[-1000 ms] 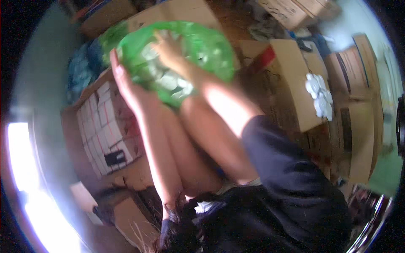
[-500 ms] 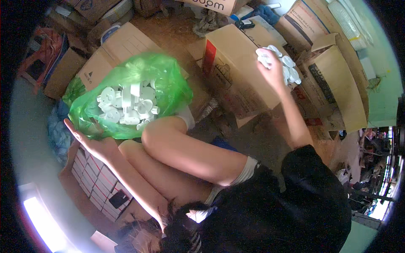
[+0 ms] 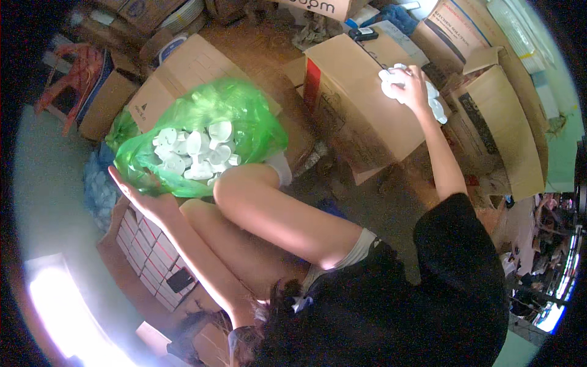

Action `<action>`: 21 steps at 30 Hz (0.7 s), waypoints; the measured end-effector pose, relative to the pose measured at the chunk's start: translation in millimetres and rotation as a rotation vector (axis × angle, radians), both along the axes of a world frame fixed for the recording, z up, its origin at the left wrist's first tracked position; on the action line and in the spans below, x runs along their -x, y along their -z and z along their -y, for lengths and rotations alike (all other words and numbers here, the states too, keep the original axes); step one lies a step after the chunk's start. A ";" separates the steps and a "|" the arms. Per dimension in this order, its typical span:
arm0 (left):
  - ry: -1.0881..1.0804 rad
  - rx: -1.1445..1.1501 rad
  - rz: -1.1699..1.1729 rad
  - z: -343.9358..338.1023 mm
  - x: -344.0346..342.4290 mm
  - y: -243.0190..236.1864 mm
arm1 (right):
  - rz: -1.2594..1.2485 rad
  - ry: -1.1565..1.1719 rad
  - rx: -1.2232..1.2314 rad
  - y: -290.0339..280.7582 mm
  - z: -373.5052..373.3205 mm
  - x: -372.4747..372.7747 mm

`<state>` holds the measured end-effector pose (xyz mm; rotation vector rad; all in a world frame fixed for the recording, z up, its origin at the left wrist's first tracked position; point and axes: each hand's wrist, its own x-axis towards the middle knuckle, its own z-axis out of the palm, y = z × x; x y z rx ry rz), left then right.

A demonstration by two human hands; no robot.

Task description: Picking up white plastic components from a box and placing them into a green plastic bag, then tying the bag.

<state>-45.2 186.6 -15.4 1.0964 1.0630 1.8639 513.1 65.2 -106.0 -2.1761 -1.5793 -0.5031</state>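
A green plastic bag [image 3: 257,131] lies open beyond my knees, with many white round plastic fittings [image 3: 194,144] inside, some with short stems. My left hand [image 3: 147,199] is at the bag's near left edge, one digit stretched out and the rest partly hidden by the bag. To the right, my right hand [image 3: 416,92] reaches over a closed cardboard box [image 3: 361,92]. Its fingers curl around a white fitting [image 3: 396,76] among a group of white fittings [image 3: 436,109] on the box top. My fingers partly cover that group.
An open carton of small white boxes [image 3: 143,251] stands by my left forearm, with a black phone [image 3: 180,280] on top. A cardboard box [image 3: 183,76] is behind the bag, an open carton [image 3: 501,122] at far right. A red stool [image 3: 76,79] stands at far left.
The view has shifted slightly. My right hand's fingers have spread and curled over the white fittings on the box. My left hand stays at the bag's edge.
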 end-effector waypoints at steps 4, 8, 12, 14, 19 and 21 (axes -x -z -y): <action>0.046 0.046 0.172 -10.1 -2.0 7.3 | -0.060 0.089 0.163 44.0 -16.3 -43.9; 0.075 0.014 0.214 -15.3 16.9 14.0 | -0.363 0.147 0.421 26.2 -20.4 -42.1; 0.082 -0.004 0.211 -21.4 11.4 11.5 | -0.043 0.215 0.317 13.9 -21.1 -4.8; 0.062 -0.038 0.125 -22.8 25.2 5.2 | -0.272 -0.066 0.104 -3.1 -41.7 48.0; 0.072 0.036 0.152 -13.0 36.7 12.6 | -1.082 -0.723 0.418 -53.2 -91.9 298.0; 0.058 0.010 0.136 -13.9 38.2 1.5 | -0.783 -0.894 0.535 -49.2 -127.0 369.4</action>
